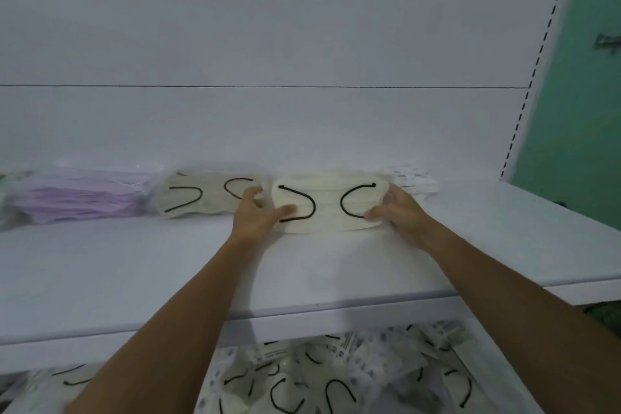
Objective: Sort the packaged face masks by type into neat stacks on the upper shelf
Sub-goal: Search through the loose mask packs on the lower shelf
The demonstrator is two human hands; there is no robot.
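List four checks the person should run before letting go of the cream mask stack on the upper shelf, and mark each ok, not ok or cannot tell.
1. Both hands on the cream mask stack: left hand and right hand hold its ends: ok.
2. Stack rests on the upper shelf: ok.
3. Separate from the neighbouring cream pile: cannot tell, left hand covers the gap.
4. Sorting finished: not ok, loose packaged masks remain below.

The lilac mask stack (77, 198) blurs off the left edge; the lower-shelf pile (336, 376) is cut off below.
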